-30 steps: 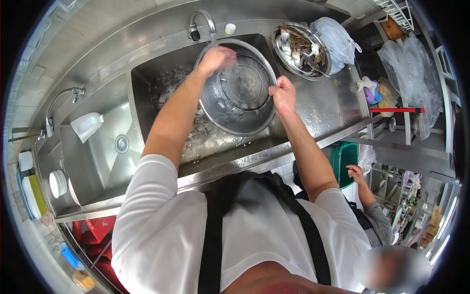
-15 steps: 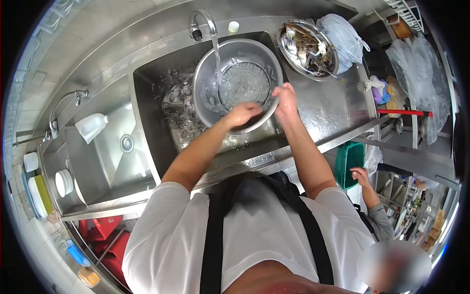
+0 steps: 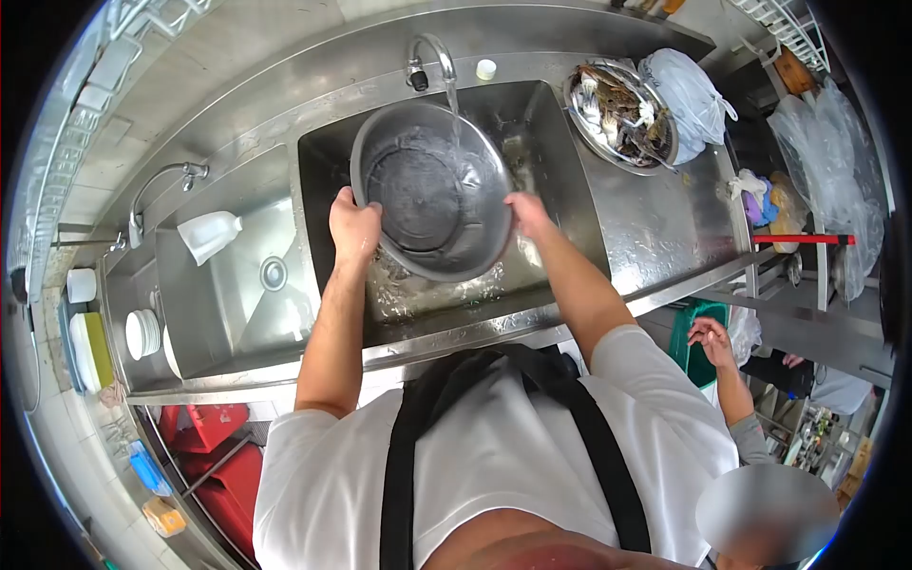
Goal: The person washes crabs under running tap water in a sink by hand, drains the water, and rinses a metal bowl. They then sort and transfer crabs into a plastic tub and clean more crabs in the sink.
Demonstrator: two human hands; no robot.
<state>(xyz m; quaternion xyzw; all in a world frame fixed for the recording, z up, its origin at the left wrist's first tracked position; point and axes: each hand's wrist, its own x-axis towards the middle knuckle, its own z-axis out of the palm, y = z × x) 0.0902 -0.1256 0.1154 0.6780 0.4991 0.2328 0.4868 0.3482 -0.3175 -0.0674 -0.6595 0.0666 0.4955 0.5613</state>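
Observation:
A large round metal bowl (image 3: 418, 256), tilted, is held over the right-hand sink basin (image 3: 570, 228). My left hand (image 3: 355, 226) grips its left rim, thumb on the inside and fingers outside. On the right rim my right hand (image 3: 528, 215) is closed, its fingertips partly hidden by the bowl. Water from the curved faucet (image 3: 435, 55) runs into the upper right part of the bowl, where some water swirls. The bowl covers much of what lies in the basin beneath it.
Right of the basin stand a metal bowl of shellfish-like scraps (image 3: 622, 114) and a white plastic bag (image 3: 689, 95). The left sink holds a white jug-like container (image 3: 209, 234); stacked white dishes (image 3: 144, 332) sit beside it. Another person's hand (image 3: 711, 340) is near a green bin (image 3: 686, 347) at right.
My left hand has moved from the bowl's inside to its left rim. The bowl has shifted left in the basin and tilted, with my right hand still at its right rim.

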